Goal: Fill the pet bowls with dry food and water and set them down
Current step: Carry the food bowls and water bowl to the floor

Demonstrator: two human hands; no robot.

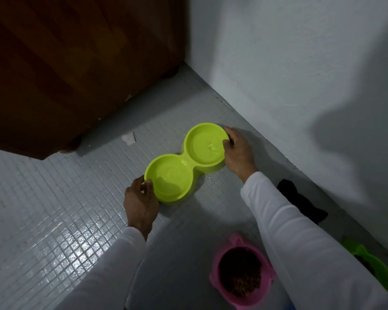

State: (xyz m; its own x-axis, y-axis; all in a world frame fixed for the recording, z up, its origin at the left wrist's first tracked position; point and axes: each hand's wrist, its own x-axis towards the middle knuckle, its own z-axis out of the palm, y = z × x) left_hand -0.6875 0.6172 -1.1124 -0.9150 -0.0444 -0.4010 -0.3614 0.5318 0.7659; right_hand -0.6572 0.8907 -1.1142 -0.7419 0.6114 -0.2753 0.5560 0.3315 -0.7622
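We see a lime-green plastic double pet bowl (184,162), two round basins joined at a narrow waist, lying on the grey small-tiled floor (54,220) near the corner where the white wall (289,74) meets it. It lies diagonally, one basin nearer us and to the left, the other farther and to the right, close to the foot of the wall. Both basins appear to hold clear water; we see glints and a faint ripple on the surface. The left hand (140,199) grips the outer rim of the near basin, its thumb hooked over the edge and the other fingers curled against the outside wall. The right hand (238,151) grips the outer rim of the far basin in the same way, thumb on the rim, fingers wrapped behind it on the side toward the wall. So the bowl lies between the two hands, each at one end of it. Whether its underside is fully on the tiles we cannot tell. Both arms wear long white sleeves (300,231). Nearer to us, below the right forearm, a pink plastic bowl with small ears (242,274) stands on the floor, filled with brown dry kibble. At the right edge a second green bowl (372,262) is partly in view. A black object (300,200) lies along the foot of the wall. A dark brown wooden cabinet (76,63) stands at the upper left.
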